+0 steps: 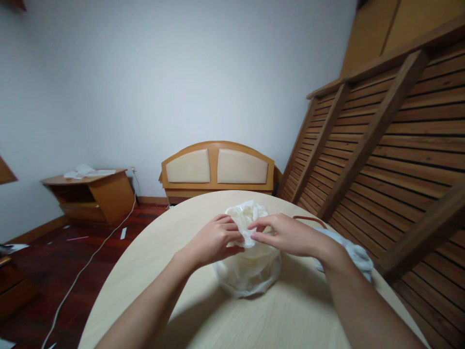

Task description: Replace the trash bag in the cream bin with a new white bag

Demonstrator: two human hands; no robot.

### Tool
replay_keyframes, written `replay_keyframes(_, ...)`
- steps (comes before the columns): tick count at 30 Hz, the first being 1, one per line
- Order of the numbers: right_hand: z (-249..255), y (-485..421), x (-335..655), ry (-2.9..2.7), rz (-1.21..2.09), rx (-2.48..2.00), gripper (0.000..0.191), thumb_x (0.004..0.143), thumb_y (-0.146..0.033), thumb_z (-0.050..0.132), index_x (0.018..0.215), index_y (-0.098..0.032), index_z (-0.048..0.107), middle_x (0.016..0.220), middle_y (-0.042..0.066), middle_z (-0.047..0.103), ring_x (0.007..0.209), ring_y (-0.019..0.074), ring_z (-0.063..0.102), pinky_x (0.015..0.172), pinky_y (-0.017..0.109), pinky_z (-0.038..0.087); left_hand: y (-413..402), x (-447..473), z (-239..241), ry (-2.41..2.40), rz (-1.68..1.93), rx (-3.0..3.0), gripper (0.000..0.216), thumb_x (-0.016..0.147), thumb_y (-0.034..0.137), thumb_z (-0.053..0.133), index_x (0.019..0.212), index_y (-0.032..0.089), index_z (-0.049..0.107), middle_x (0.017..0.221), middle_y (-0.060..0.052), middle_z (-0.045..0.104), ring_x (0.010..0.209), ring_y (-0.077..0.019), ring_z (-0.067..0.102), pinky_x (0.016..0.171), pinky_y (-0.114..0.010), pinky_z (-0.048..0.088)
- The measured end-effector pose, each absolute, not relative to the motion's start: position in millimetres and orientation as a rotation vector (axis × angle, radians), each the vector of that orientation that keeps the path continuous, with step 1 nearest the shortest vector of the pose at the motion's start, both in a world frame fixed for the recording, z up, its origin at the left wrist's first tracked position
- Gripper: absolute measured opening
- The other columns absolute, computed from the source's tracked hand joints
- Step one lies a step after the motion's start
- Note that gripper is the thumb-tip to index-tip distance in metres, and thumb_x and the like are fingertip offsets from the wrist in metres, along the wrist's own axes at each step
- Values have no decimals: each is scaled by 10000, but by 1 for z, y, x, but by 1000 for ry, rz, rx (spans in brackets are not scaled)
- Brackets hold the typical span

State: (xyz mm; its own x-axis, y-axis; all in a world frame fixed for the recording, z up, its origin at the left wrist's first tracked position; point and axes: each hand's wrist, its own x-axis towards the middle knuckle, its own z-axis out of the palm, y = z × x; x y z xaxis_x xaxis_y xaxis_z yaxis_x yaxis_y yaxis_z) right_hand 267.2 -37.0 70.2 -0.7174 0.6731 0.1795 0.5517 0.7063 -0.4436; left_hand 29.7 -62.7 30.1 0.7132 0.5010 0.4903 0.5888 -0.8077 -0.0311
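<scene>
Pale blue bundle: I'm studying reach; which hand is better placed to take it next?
Probably the right hand: nearer the bundle, while the left hand is on the far side of the white bag.

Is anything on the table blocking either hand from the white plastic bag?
Nothing visible is. The left hand and right hand are both at the upper part of the white plastic bag; the pale-blue bundle lies off to the right, outside that space.
</scene>
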Motion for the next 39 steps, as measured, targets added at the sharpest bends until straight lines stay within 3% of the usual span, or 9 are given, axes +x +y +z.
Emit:
replay_keyframes(3, 74, -41, 268, -2570, 527, -966, 381, 905, -423, 636, 1180, -181, 741, 1038, 97, 775, 914, 241, 695, 818, 314, 480, -68, 36, 30, -820, -644, -2716, 131, 924, 328, 663, 896, 211, 714, 902, -31, 736, 882, -190, 652, 863, -333, 463)
replay_keyframes(8, 76, -45, 269, -2717, 676, -862, 246, 905, -336, 619, 938, -165, 794, 830, 43, 770, 718, 174, 648, 644, 253, 440, -75, 41, 31, -796, -557, -2704, 169, 936, 345, 642, 877, 203, 711, 847, -29, 724, 807, -179, 647, 791, -322, 469)
replay_keyframes(14, 72, -41, 270, -2615, 432, -992, 204, 912, -267, 576, 845, -174, 744, 796, 45, 748, 697, 170, 627, 617, 256, 415, -80, 45, 33, -793, -523, -2685, 241, 938, 406, 627, 826, 203, 692, 802, -33, 704, 780, -188, 647, 751, -330, 469)
replay_keyframes(19, 68, -34, 266, -2430, 144, -1166, 172, 876, -145, 544, 842, -185, 707, 868, 65, 741, 780, 185, 641, 694, 267, 424, -81, 47, 31, -814, -576, -2681, 185, 958, 321, 597, 1066, 203, 690, 862, -30, 714, 789, -188, 661, 735, -321, 481)
replay_keyframes(22, 67, -37, 261, -2478, 97, -1138, 163, 864, -145, 558, 839, -197, 710, 870, 57, 744, 790, 185, 647, 686, 264, 406, -81, 47, 29, -830, -603, -2704, 201, 952, 310, 606, 1111, 205, 667, 929, -37, 726, 840, -197, 677, 760, -319, 494)
replay_keyframes(26, 66, -45, 257, -2655, 215, -1048, 284, 952, -284, 507, 781, -194, 715, 780, 53, 742, 708, 178, 631, 629, 273, 372, -80, 45, 27, -859, -585, -2722, 184, 954, 309, 601, 1093, 200, 654, 930, -42, 733, 849, -208, 690, 786, -339, 516)
replay_keyframes(30, 66, -53, 257, -2779, 359, -978, 456, 1009, -293, 361, 719, -166, 690, 750, 77, 727, 649, 167, 581, 613, 292, 366, -81, 44, 30, -884, -592, -2756, 186, 963, 333, 585, 1052, 185, 655, 885, -55, 726, 816, -205, 685, 766, -335, 530)
replay_keyframes(35, 66, -60, 259, -2785, 488, -1083, 320, 890, -216, 487, 599, -163, 610, 570, 11, 573, 540, 124, 459, 525, 276, 301, -85, 42, 37, -872, -785, -2796, 198, 938, 367, 590, 919, 188, 673, 905, -81, 709, 903, -222, 659, 805, -345, 547)
replay_keyframes(39, 62, -63, 259, -2801, 574, -976, 294, 856, -194, 532, 564, -164, 554, 517, -36, 477, 491, 88, 401, 503, 250, 282, -78, 40, 32, -1161, -1141, -2562, 147, 952, 276, 559, 951, 215, 692, 1158, -101, 698, 1099, -243, 630, 953, -408, 528)
